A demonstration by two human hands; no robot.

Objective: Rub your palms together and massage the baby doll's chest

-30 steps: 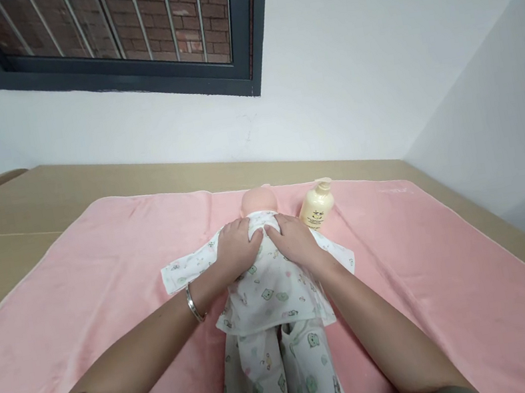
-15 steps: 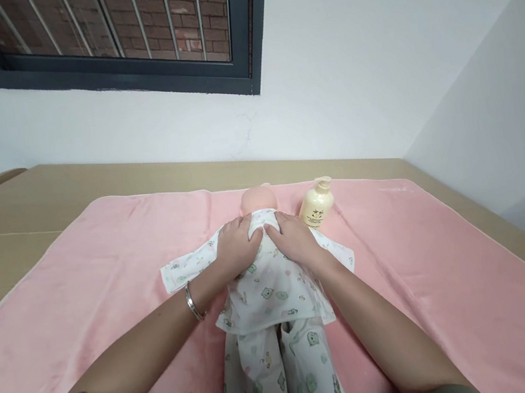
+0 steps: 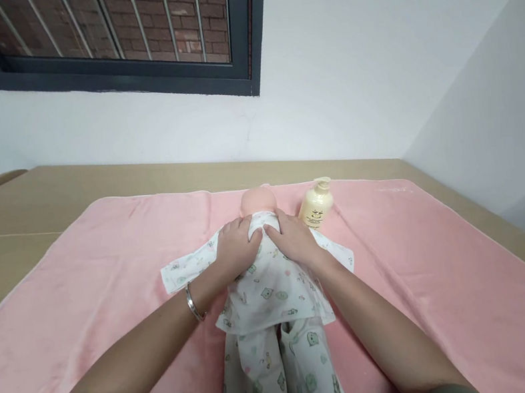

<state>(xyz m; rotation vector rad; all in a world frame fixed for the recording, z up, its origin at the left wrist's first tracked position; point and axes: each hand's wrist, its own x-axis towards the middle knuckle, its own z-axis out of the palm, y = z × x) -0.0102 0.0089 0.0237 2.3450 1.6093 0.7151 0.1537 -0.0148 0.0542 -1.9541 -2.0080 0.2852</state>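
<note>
A baby doll (image 3: 257, 201) with a smooth, bald head lies stretched out on a pink blanket (image 3: 117, 269), its head away from me. No face shows on it. It wears a white printed shirt (image 3: 275, 299) and matching trousers (image 3: 311, 371), with its sleeves spread to both sides. My left hand (image 3: 237, 247) rests flat on the doll's left-side shoulder area in view. On the opposite shoulder lies my right hand (image 3: 295, 239), also flat. Both thumbs point inward below the neck, nearly meeting. The fingertips curve over the shoulders and are partly hidden.
A pale yellow pump bottle (image 3: 316, 206) stands on the blanket, just right of the doll's head. Beneath the blanket is a wooden surface (image 3: 101, 176) running up to the white wall (image 3: 330, 62). A dark-framed window (image 3: 129, 71) sits above it.
</note>
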